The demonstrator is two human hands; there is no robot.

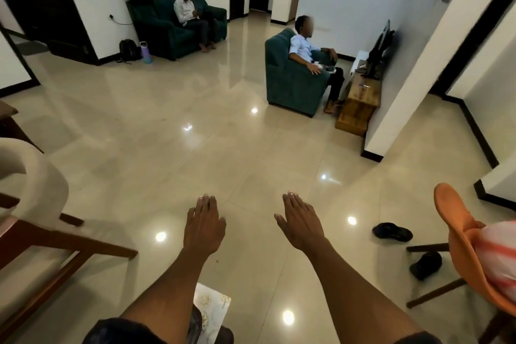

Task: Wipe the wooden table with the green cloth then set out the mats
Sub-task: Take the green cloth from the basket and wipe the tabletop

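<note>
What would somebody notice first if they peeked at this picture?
Two bare hands stretch out flat over the shiny tiled floor: the left hand and the right hand, both holding nothing. Further back, two people sit on green sofas, one by the far wall and one on the right.

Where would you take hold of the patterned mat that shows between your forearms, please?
Both hands, the left hand and the right hand, are held out flat over the floor, holding nothing. Only one corner of the patterned mat shows, low between the forearms. I would probably pinch that exposed upper corner from above with the left hand, which is nearer; the rest is hidden.
</note>
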